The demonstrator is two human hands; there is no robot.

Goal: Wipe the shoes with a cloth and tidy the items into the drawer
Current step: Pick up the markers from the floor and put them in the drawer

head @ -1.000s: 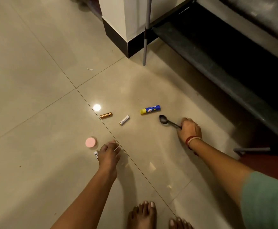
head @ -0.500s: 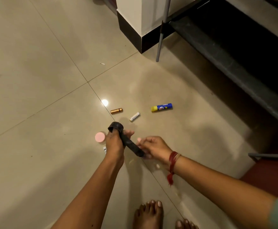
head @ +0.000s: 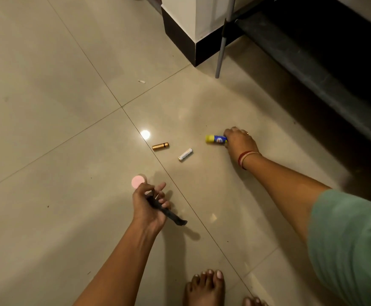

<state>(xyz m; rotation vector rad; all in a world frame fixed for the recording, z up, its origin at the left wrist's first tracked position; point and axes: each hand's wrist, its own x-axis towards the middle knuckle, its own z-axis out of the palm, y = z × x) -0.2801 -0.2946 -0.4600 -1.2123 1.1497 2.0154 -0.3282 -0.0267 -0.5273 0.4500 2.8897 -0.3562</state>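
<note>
Glue stick (head: 215,139), blue body with yellow cap, lies flat on the floor (head: 47,129), on the tile nearest the dark furniture along the right edge. Right hand (head: 238,142) is down on it. The fingers (head: 229,132) curl over the blue end and grasp it. The yellow cap sticks out clear of them, pointing left.

White battery (head: 185,154) lies near the cap on the same tile. Gold battery (head: 160,146) lies just beyond it, touching the tile joint.

Left hand (head: 147,206) hangs over the neighbouring tile, fingers closed round a black spoon (head: 169,214). One end pokes out below the palm toward the lower right, and the rest is hidden in the fist. Pink disc (head: 137,181) sits on the floor just beyond the knuckles; contact cannot be told.

Red thread and bangle (head: 246,156) on right wrist, green sleeve (head: 352,239) above. Bare feet (head: 204,286) at the near edge. White pillar (head: 202,18) with black base and a grey pole (head: 223,40) stand at the far edge.
</note>
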